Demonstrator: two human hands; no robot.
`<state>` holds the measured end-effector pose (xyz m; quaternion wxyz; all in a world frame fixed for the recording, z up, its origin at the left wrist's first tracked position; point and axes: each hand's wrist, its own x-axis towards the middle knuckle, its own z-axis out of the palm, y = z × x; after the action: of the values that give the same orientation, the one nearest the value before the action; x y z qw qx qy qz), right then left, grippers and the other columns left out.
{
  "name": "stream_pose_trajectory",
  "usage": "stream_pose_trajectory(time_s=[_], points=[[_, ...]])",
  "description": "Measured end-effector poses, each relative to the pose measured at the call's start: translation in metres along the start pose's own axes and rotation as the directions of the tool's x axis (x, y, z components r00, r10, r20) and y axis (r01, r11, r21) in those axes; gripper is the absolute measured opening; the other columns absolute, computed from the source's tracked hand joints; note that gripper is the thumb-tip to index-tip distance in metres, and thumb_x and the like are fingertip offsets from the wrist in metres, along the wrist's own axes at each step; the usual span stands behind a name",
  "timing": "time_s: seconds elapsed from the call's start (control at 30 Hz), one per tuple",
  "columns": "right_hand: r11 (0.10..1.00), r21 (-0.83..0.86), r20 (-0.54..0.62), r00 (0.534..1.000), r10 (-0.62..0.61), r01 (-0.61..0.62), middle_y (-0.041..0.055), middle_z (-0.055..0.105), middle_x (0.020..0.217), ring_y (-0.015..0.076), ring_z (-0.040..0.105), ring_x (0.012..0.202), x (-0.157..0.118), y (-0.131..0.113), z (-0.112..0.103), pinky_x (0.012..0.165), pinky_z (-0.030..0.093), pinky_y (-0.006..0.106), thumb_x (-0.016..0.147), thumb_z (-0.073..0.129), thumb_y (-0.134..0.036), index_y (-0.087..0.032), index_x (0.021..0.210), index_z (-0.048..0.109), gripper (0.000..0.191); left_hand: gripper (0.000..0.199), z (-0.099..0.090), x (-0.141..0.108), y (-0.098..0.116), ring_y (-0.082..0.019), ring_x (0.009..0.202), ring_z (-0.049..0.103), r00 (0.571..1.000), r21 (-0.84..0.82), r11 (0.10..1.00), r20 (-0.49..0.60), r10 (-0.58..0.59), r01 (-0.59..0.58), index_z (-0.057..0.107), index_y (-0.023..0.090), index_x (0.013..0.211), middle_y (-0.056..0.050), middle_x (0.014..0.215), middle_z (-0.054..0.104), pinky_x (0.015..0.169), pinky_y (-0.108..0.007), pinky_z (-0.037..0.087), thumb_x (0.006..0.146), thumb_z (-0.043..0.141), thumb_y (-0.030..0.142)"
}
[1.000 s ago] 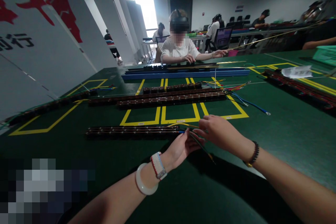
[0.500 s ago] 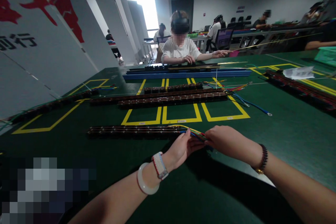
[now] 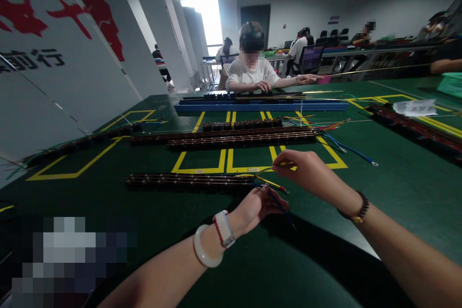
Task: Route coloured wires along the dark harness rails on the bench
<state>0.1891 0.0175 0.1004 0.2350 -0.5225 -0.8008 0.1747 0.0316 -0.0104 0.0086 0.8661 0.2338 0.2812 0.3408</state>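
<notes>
Nearest to me on the green table (image 3: 151, 221) lies a long dark bar assembly (image 3: 191, 180) with coloured wires at its right end. My left hand (image 3: 257, 204) holds a dark blue wire (image 3: 279, 202) between thumb and fingers, its tip hanging down to the right. Pinched in my right hand (image 3: 294, 163) is a yellow-green wire (image 3: 265, 170), lifted above the table. Between the hands, a yellow wire (image 3: 274, 184) with a red sleeve and metal lug runs free. My palms partly hide the wires.
Further bar assemblies (image 3: 241, 139) lie across yellow tape outlines, with blue wires (image 3: 355, 151) to their right. Behind is a blue channel (image 3: 260, 107), where a seated person (image 3: 251, 70) works. Another assembly (image 3: 415, 130) and a clear plastic bag (image 3: 415, 107) are at right.
My right hand has moved up from the wire bundle with the yellow-green wire. The wires have spread apart, and the blue one now points down from my left hand. The view has shifted slightly.
</notes>
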Motion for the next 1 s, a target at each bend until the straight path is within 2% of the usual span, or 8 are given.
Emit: stream_pose_trajectory(time_s=[0.13,0.23,0.37,0.47,0.6,0.77,0.9,1.0], points=[[0.972,0.162,0.005,0.984,-0.176,0.172,0.0024,0.066,0.084,0.0095,0.061,0.073,0.019,-0.025,0.019,0.063,0.046,0.019,0.086,0.056,-0.032,-0.017,0.094,0.064,0.019,0.029,-0.004,-0.001,-0.001,-0.021,0.081,0.063,0.993,0.043,0.997,0.102,0.06,-0.065,0.057,0.008,0.082,-0.013,0.083,0.064,0.085,-0.04,0.046,0.084,0.054,0.037],[0.938,0.181,0.019,0.952,-0.305,0.297,0.0044,0.065,0.093,0.0101,0.06,0.082,0.035,-0.039,0.045,0.071,0.046,0.021,0.09,0.052,-0.027,-0.016,0.098,0.064,0.019,0.029,-0.008,0.0,-0.003,-0.02,0.082,0.061,0.985,0.083,0.99,0.142,0.098,-0.11,0.06,0.007,0.091,-0.013,0.088,0.063,0.081,-0.037,0.047,0.081,0.058,0.035],[0.934,0.061,0.118,0.927,-0.356,0.351,0.0064,0.064,0.094,0.0128,0.059,0.084,0.045,-0.049,0.077,0.074,0.045,0.024,0.092,0.048,-0.025,-0.015,0.097,0.065,0.02,0.022,-0.007,0.0,-0.005,-0.017,0.084,0.059,0.993,0.01,0.995,0.065,0.097,-0.098,0.063,0.009,0.094,-0.011,0.095,0.062,0.076,-0.029,0.048,0.076,0.061,0.022],[0.93,-0.037,0.143,0.923,-0.357,0.366,0.0062,0.064,0.093,0.0137,0.059,0.083,0.045,-0.05,0.084,0.072,0.044,0.025,0.092,0.047,-0.024,-0.016,0.096,0.066,0.021,0.017,-0.004,-0.001,-0.004,-0.016,0.084,0.059,0.996,-0.032,0.996,0.021,0.086,-0.085,0.063,0.009,0.092,-0.011,0.097,0.062,0.075,-0.028,0.047,0.077,0.057,0.015],[0.944,-0.052,0.085,0.943,-0.321,0.326,0.0067,0.064,0.097,0.0135,0.059,0.085,0.041,-0.037,0.069,0.073,0.045,0.025,0.092,0.047,-0.024,-0.017,0.104,0.065,0.022,0.019,-0.002,0.001,-0.001,-0.019,0.082,0.061,0.997,0.056,0.997,0.052,0.049,-0.052,0.062,0.006,0.094,-0.014,0.092,0.063,0.08,-0.036,0.047,0.082,0.052,0.017],[0.977,0.021,0.021,0.977,-0.213,0.213,0.0055,0.064,0.096,0.0136,0.059,0.084,0.021,0.002,0.048,0.072,0.045,0.025,0.091,0.049,-0.026,-0.018,0.099,0.065,0.02,0.029,0.002,0.002,0.001,-0.019,0.075,0.062,1.0,0.054,0.998,-0.008,-0.014,0.015,0.055,0.006,0.084,-0.013,0.079,0.062,0.081,-0.039,0.046,0.092,0.035,0.026],[0.994,0.084,-0.024,0.997,-0.069,0.071,0.006,0.062,0.088,0.0131,0.056,0.076,-0.009,0.029,0.048,0.067,0.045,0.025,0.091,0.047,-0.032,-0.016,0.097,0.062,0.022,0.026,0.004,0.002,0.002,-0.016,0.075,0.061,1.0,0.061,0.998,0.011,0.004,-0.005,0.05,0.009,0.09,-0.01,0.082,0.06,0.082,-0.038,0.045,0.093,0.031,0.026],[0.998,0.047,-0.048,0.998,-0.05,0.053,0.007,0.058,0.089,0.0142,0.054,0.077,-0.022,0.04,0.054,0.069,0.044,0.027,0.092,0.046,-0.033,-0.016,0.098,0.06,0.023,0.024,0.002,0.002,0.002,-0.015,0.073,0.059,1.0,0.085,0.996,0.001,-0.009,0.009,0.047,0.01,0.09,-0.008,0.08,0.058,0.081,-0.037,0.045,0.093,0.034,0.029]])
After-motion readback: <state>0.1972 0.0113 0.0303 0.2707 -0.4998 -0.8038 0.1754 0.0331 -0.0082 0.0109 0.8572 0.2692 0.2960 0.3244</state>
